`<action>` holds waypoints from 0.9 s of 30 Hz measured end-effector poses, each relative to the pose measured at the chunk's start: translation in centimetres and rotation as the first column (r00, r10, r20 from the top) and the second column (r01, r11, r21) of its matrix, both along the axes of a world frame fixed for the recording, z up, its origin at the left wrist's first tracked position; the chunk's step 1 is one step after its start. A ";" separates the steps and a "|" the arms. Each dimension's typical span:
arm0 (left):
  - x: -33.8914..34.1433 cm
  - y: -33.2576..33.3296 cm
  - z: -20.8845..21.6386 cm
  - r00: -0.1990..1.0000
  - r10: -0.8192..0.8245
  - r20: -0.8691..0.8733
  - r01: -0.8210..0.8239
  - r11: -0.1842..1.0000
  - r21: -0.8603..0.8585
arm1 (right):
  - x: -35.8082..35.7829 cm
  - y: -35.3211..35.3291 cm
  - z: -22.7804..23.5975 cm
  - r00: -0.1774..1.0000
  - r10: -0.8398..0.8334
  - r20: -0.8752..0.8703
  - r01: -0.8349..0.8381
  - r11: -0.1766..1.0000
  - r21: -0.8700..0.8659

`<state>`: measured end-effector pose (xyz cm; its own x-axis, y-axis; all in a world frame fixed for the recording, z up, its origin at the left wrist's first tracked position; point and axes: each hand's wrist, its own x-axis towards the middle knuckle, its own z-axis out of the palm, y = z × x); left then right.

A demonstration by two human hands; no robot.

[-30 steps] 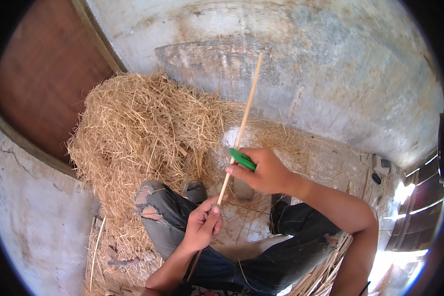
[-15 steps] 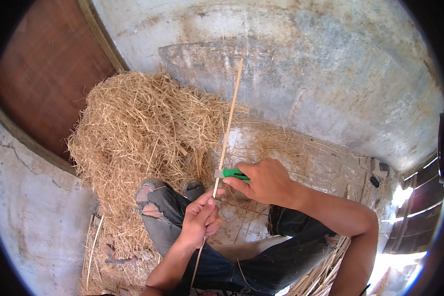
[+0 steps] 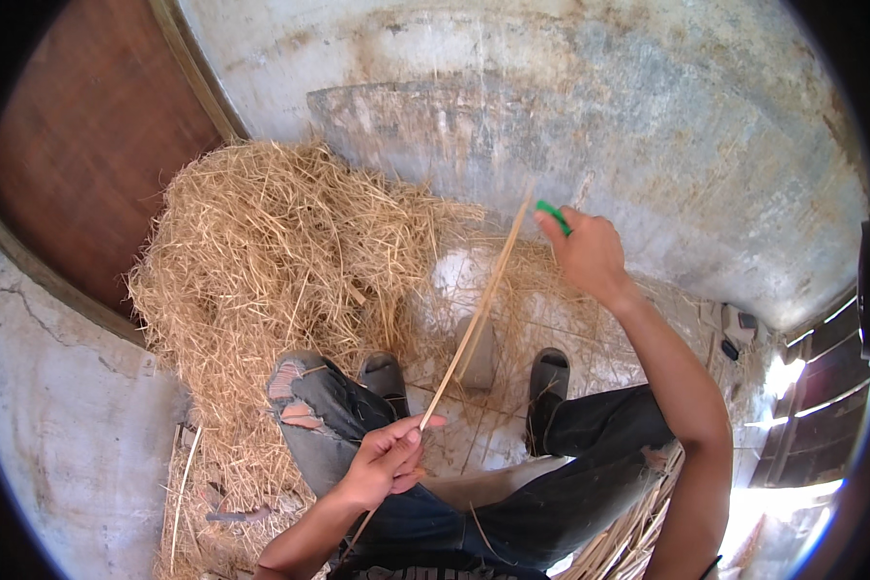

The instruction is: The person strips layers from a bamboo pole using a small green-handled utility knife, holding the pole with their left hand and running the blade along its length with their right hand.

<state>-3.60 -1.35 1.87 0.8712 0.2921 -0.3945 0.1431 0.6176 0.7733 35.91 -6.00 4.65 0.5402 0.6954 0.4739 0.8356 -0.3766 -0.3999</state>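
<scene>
Right hand [image 3: 590,253] now far out near upper tip of thin cane strip [image 3: 474,324], closed round green-handled tool [image 3: 552,215]; half second ago low, mid-strip. Left hand [image 3: 387,462] pinching strip's lower part above knees. Stroke along strip apparently run full length. Straw heap [image 3: 271,261] left.

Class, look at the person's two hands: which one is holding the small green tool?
The right hand, stretched out near the stick's far tip, grips the green tool. The left hand pinches only the stick, above the knees.
</scene>
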 end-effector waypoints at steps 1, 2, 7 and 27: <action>-0.5 0.0 -0.3 1.000 -0.027 0.002 0.027 0.999 0.027 | 1.8 -0.2 -0.5 0.986 -0.096 -0.139 0.094 0.995 -0.020; -1.1 0.0 -0.6 0.999 -0.052 0.002 0.051 0.997 0.053 | 3.5 -0.4 -0.8 0.943 -0.189 -0.273 0.182 0.982 -0.053; -3.4 0.8 -0.6 1.000 0.002 -0.011 -0.002 1.000 0.016 | 10.2 -3.8 -1.5 0.909 -0.335 -0.249 0.368 0.925 0.096; 2.3 4.3 0.0 0.998 0.020 0.058 -0.029 0.987 0.155 | -11.9 -1.0 -0.6 0.901 0.402 -0.163 -0.424 0.895 -0.137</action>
